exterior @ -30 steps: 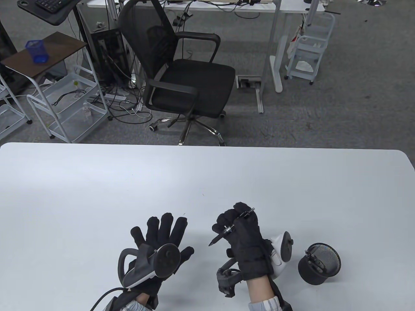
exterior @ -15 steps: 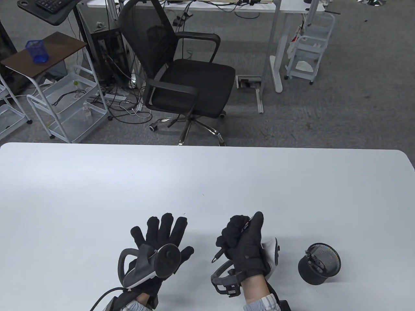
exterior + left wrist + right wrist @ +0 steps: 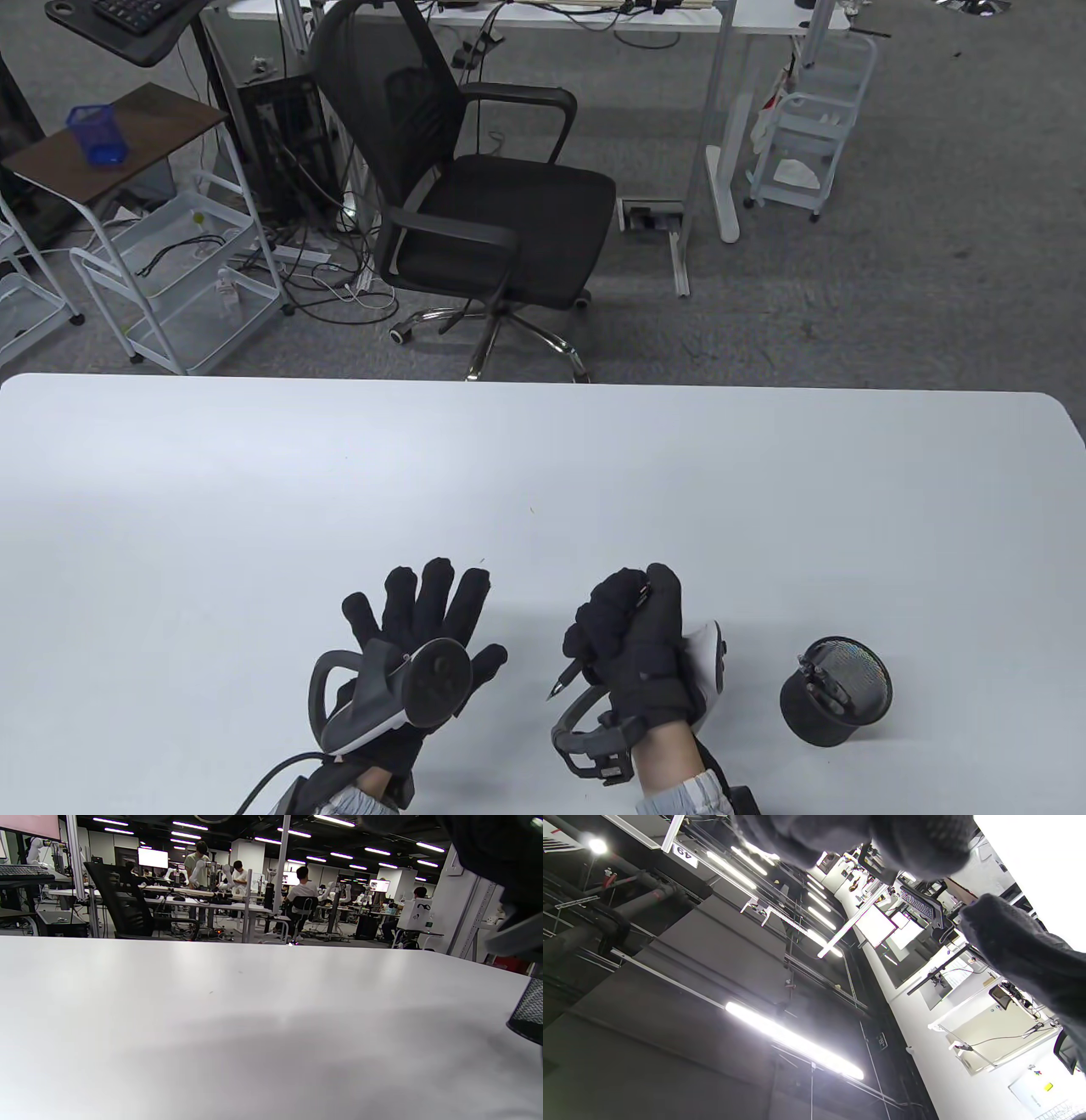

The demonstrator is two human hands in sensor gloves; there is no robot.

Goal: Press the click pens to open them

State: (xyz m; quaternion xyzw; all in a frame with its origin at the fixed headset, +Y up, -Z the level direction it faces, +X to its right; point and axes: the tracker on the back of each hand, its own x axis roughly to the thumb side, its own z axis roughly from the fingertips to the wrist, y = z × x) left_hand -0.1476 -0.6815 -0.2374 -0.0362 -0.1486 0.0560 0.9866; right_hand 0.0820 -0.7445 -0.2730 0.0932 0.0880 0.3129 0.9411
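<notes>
My right hand (image 3: 632,632) grips a black click pen (image 3: 567,677) in a closed fist above the white table (image 3: 543,475). The pen's tip sticks out below the fist toward the lower left. The thumb lies over the pen's top end (image 3: 645,592). My left hand (image 3: 416,628) rests flat on the table with its fingers spread, holding nothing. A black mesh pen cup (image 3: 836,692) stands to the right of my right hand with pens inside. The right wrist view shows only gloved fingers (image 3: 1022,950) and the ceiling. The left wrist view shows bare table and the cup's edge (image 3: 528,1012).
A black office chair (image 3: 475,187) stands on the floor beyond the table's far edge. White desks and wire carts stand behind it.
My right hand turned the pen from lying across its fingers to a closed fist grip. The thumb came down onto the pen's top end. The left hand stayed still.
</notes>
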